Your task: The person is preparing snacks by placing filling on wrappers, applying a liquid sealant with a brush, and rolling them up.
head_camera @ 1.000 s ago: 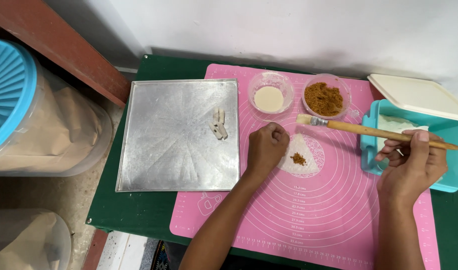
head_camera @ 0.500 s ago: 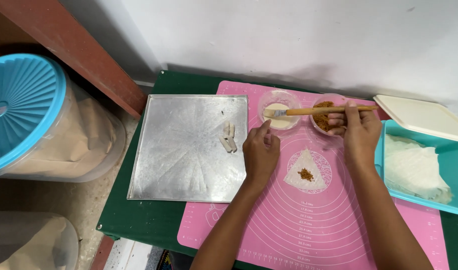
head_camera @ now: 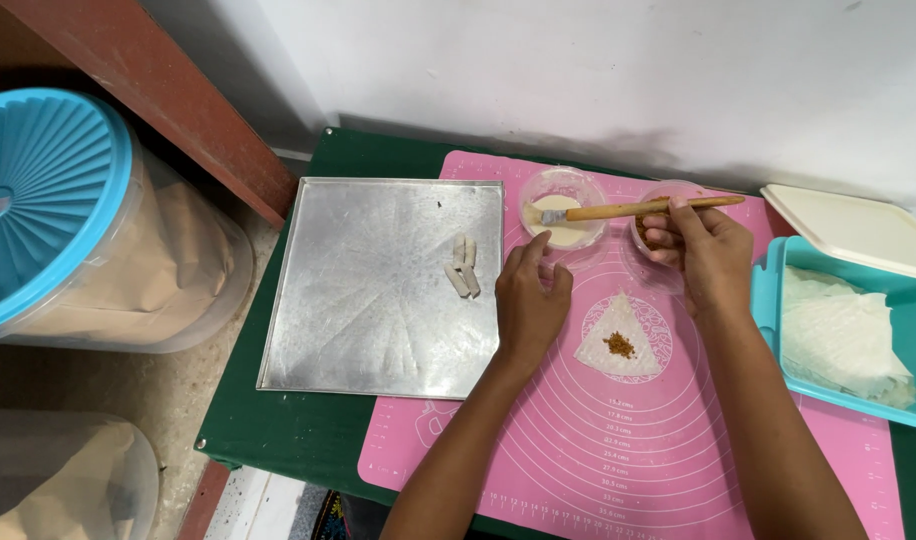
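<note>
Here the right hand [head_camera: 703, 250] is clamped on the wooden handle of a pastry brush [head_camera: 633, 209]. The brush lies almost level, long axis running left to right across the far edge of the pink silicone mat [head_camera: 618, 450], bristle end pointing left. The bristles sit in the small clear bowl of pale paste [head_camera: 563, 215]; the handle end sticks out past the fingers to the right. That hand covers most of a second clear bowl [head_camera: 668, 235], contents hidden.

The left hand [head_camera: 530, 300] rests palm down on the mat, fingers loosely curled, holding nothing, just near side of the paste bowl and just left of the wrapper.

A triangular white wrapper [head_camera: 620, 342] lies flat on the mat with a small heap of brown filling [head_camera: 619, 346] on its middle. It sits nearer the person than the brush, between the two forearms, close to both hands; the left hand is beside it, the right hand above and slightly right.

To the left, a square metal tray [head_camera: 378, 300] carries a few small rolled pieces [head_camera: 463, 265] near its right edge. At right, a teal container [head_camera: 778, 300] holds a stack of white sheets [head_camera: 843, 335], its cream lid [head_camera: 858, 230] behind. A big blue-lidded tub [head_camera: 38, 200] stands on the floor at left.
</note>
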